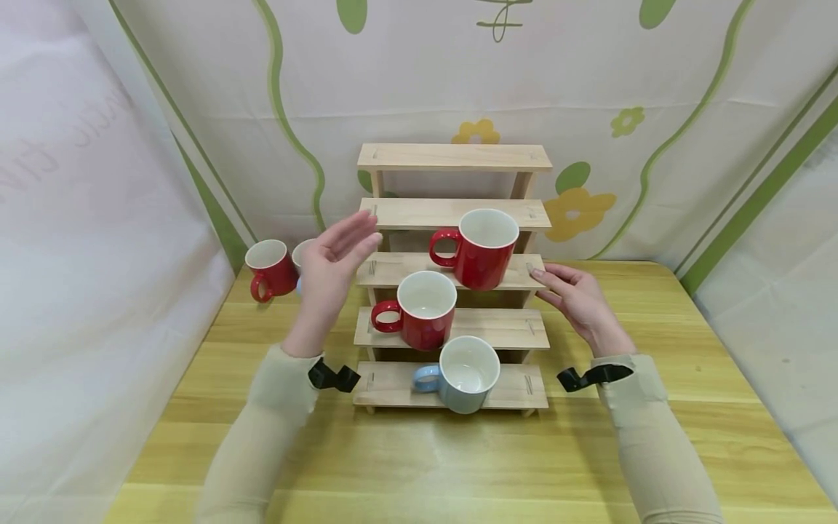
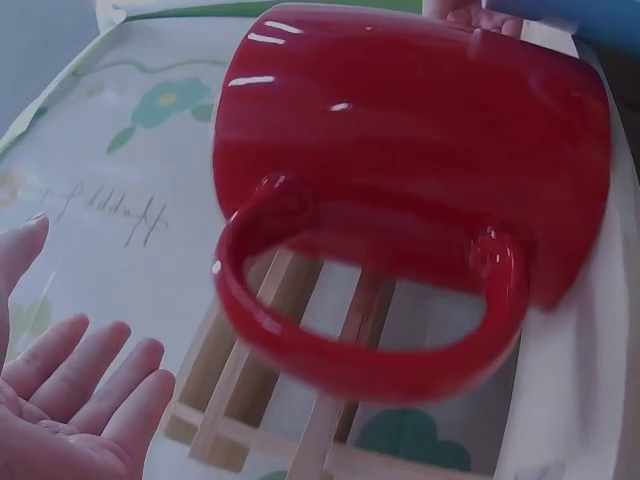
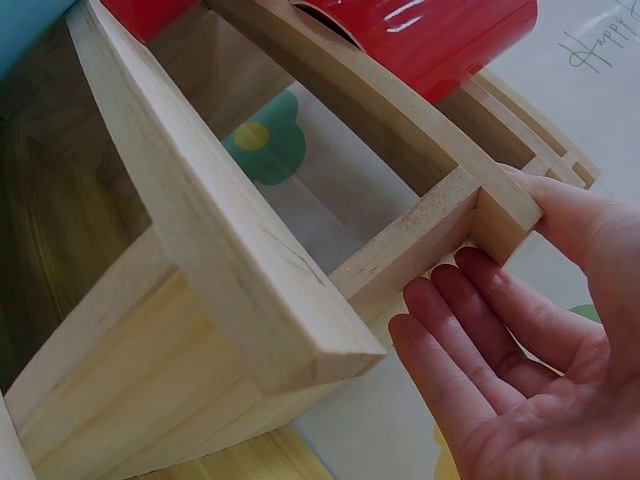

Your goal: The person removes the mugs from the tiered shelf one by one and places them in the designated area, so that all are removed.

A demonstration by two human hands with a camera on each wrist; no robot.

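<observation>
A stepped wooden rack (image 1: pixel 452 153) stands on the table. My right hand (image 1: pixel 579 302) pinches the right end of its middle step, thumb on top and fingers beneath, as the right wrist view (image 3: pixel 530 360) also shows. My left hand (image 1: pixel 334 273) is raised near the rack's left side, fingers extended, holding nothing. On the middle step sits a red mug (image 1: pixel 484 258); one step lower is another red mug (image 1: pixel 425 320). A light blue mug (image 1: pixel 468 378) occupies the bottom step. All three handles point left. A red mug (image 2: pixel 420 140) fills much of the left wrist view.
At the back left of the table (image 1: pixel 222 378) stand a red mug (image 1: pixel 278 273) and a second mug (image 1: pixel 301 251), mostly hidden behind my left hand. Printed cloth (image 1: pixel 406 65) hangs close behind the rack, with more cloth at both sides.
</observation>
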